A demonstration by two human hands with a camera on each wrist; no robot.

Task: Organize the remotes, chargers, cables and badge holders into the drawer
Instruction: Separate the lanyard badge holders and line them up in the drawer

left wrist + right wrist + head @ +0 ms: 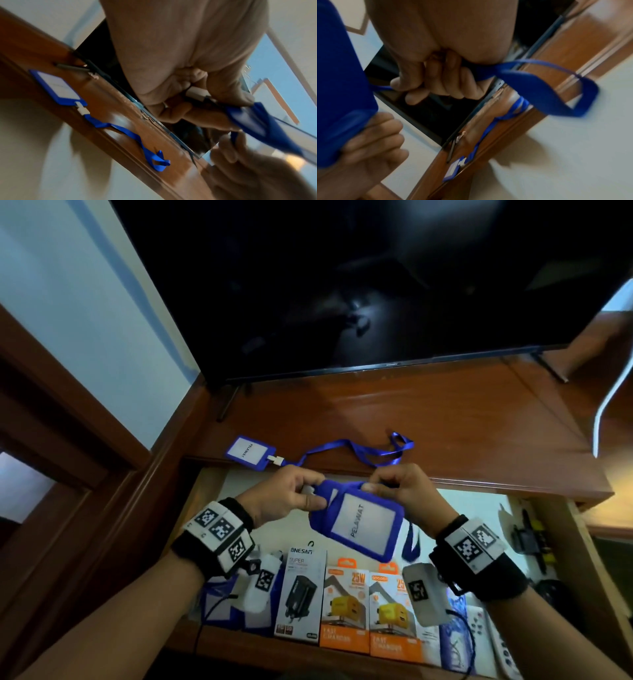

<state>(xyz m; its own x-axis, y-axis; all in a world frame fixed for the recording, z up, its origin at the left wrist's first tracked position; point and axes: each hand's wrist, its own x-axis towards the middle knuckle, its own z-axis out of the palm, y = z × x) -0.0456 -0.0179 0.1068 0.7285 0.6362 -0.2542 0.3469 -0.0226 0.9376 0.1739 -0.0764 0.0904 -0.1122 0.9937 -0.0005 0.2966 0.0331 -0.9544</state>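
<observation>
A blue badge holder with a white "PELAWAT" card hangs over the open drawer, held by both hands. My left hand pinches its top corner by the white clip. My right hand grips its blue lanyard, which loops down behind the holder. A second blue badge holder lies on the wooden cabinet top, its lanyard trailing right. In the drawer's front row stand a white charger box and two orange charger boxes.
A large dark television stands on the cabinet top behind the badge holders. At the drawer's right are white remotes and dark small items. Blue items lie at the drawer's left front. A wooden door frame rises at left.
</observation>
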